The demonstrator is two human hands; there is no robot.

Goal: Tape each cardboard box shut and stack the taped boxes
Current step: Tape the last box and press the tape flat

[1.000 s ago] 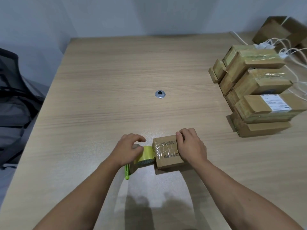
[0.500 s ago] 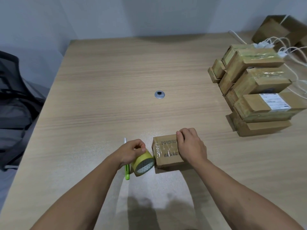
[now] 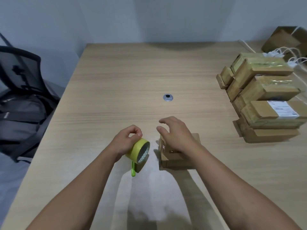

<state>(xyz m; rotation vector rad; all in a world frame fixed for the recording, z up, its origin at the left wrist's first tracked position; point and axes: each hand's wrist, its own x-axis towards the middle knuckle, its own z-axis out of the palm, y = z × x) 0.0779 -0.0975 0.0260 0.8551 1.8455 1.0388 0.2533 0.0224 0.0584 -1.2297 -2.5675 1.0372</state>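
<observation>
A small cardboard box (image 3: 176, 160) with clear tape across its top lies on the wooden table (image 3: 126, 80) near the front edge. My right hand (image 3: 176, 133) hovers over the box with its fingers spread and loose, holding nothing. My left hand (image 3: 127, 140) grips a yellow roll of tape (image 3: 139, 151) just left of the box. A green pen-like tool (image 3: 133, 170) lies on the table under the roll. At the right stands a stack of taped boxes (image 3: 265, 100).
A round metal grommet (image 3: 168, 97) sits in the middle of the table. White cables (image 3: 282, 53) and an open carton (image 3: 287, 39) lie at the far right corner. A black mesh chair (image 3: 20, 77) with a grey bag stands left of the table.
My right hand has lifted off the box and opened its fingers. My left hand has pulled the tape roll away from the box, to the left, and tilted it.
</observation>
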